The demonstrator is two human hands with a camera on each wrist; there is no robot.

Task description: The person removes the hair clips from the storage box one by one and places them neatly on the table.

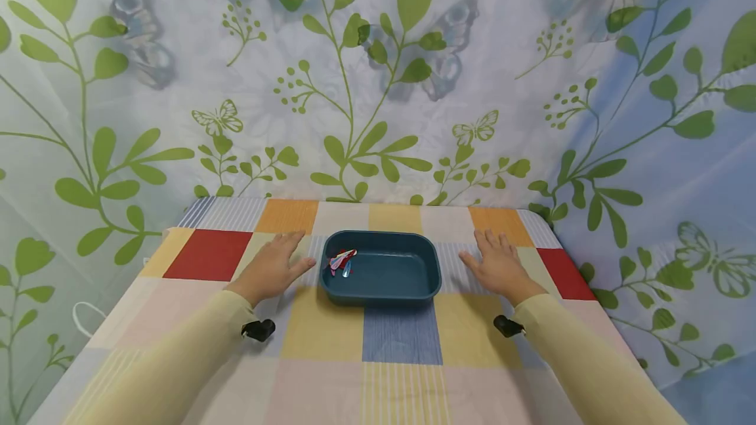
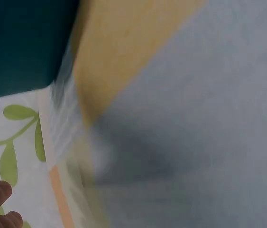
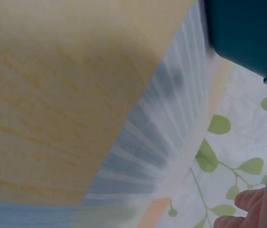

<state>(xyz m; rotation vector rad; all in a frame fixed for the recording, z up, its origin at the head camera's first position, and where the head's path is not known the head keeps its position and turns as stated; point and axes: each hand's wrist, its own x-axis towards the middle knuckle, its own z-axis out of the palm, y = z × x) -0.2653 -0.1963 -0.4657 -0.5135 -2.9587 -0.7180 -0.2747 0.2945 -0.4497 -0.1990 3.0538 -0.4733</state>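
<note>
A dark teal rectangular bin [image 1: 390, 274] stands in the middle of the table. Several small hair clips [image 1: 341, 261], pink, red, white and pale blue, lie bunched at its left end. To the left of the bin my left hand [image 1: 274, 267] is held with fingers extended, apart from the bin and holding nothing. My right hand [image 1: 497, 266] mirrors it on the other side, fingers spread and nothing in them. Both wrist views show the outer wall of the bin [image 2: 26, 47] and only some fingertips [image 3: 249, 197]; the clips are hidden there.
A patchwork-patterned cloth [image 1: 401, 385] covers the table. Behind it and at both sides hangs a curtain [image 1: 378, 84] printed with green leaves and butterflies. A white cable loop [image 1: 83, 320] shows at the left table edge. Black wrist cameras [image 1: 258, 330] sit under both cuffs.
</note>
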